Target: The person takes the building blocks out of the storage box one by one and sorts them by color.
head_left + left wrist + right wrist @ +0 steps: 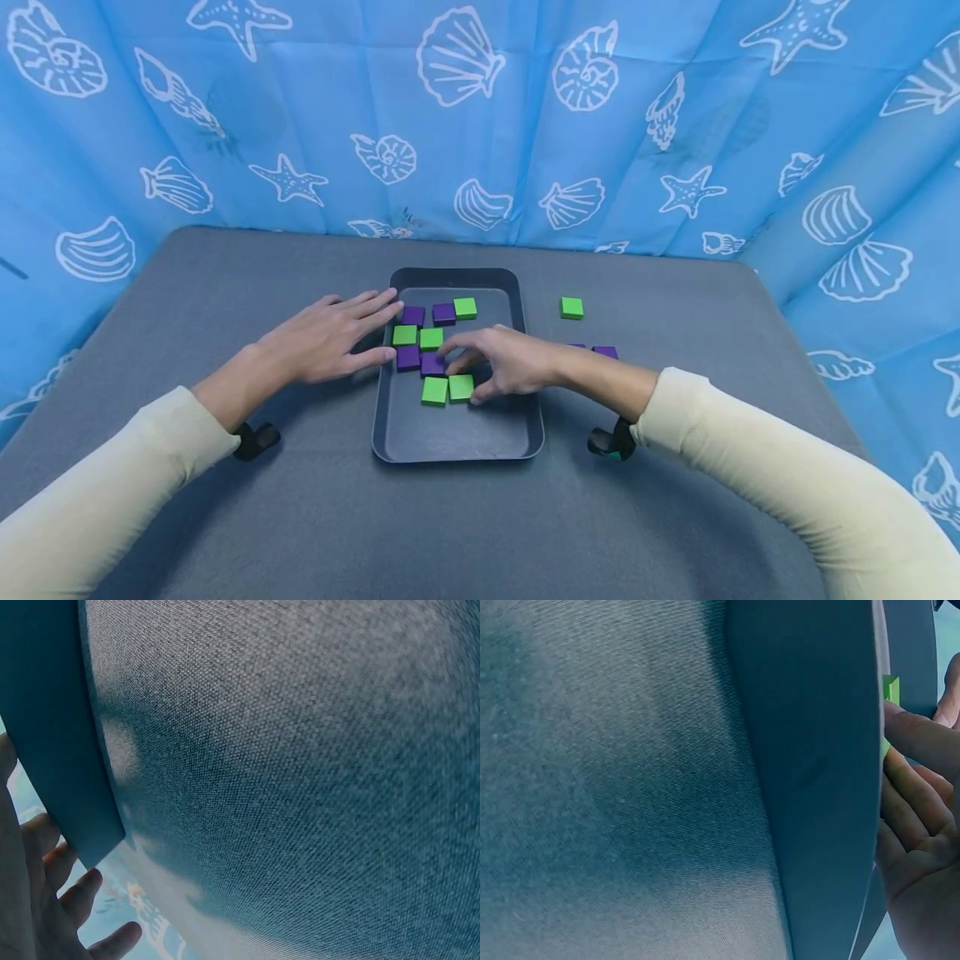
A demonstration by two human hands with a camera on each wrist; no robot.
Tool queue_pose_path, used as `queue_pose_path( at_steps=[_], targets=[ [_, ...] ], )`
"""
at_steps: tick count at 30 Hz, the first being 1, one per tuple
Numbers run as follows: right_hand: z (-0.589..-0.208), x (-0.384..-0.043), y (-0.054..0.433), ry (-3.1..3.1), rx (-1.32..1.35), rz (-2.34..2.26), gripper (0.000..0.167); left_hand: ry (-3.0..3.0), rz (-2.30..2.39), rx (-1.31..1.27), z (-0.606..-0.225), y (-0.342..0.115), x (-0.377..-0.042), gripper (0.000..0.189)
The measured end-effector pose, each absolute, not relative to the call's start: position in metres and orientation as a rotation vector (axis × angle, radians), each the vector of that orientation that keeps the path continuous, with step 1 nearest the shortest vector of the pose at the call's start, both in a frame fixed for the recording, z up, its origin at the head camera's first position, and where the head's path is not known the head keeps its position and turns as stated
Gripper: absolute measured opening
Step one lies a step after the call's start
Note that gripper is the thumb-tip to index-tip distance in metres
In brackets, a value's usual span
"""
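A dark grey tray on the table holds several green and purple square blocks, some pushed together in rows. My right hand reaches over its right side, thumb and fingertips at opposite corners of a green block. Left of that block is another green block, and a purple block lies just above, close to my index finger. My left hand lies with straight fingers at the tray's left rim. In the right wrist view, the tray wall hides most of the pinched block.
Right of the tray, a green block lies on the grey table. Nearby are two purple blocks, one partly behind my right forearm and the other mostly hidden. A blue curtain with white shells hangs behind the table.
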State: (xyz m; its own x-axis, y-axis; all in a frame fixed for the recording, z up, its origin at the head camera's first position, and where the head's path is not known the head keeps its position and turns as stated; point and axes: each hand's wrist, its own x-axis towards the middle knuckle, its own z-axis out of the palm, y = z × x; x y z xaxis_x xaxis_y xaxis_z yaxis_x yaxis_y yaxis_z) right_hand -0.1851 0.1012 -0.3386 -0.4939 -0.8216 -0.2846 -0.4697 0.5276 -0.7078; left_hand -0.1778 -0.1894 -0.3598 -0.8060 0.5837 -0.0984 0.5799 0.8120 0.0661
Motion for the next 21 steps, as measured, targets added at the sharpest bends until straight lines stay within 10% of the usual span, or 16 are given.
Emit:
queue_pose_path(
  at_steps=[21],
  targets=[
    [-0.3366,-0.1788,0.0972,2.238,-1.170,-0.640,0.066,2.890,0.041,0.931,-0.3589,-0.1890,-0.1765,0.078]
  ],
)
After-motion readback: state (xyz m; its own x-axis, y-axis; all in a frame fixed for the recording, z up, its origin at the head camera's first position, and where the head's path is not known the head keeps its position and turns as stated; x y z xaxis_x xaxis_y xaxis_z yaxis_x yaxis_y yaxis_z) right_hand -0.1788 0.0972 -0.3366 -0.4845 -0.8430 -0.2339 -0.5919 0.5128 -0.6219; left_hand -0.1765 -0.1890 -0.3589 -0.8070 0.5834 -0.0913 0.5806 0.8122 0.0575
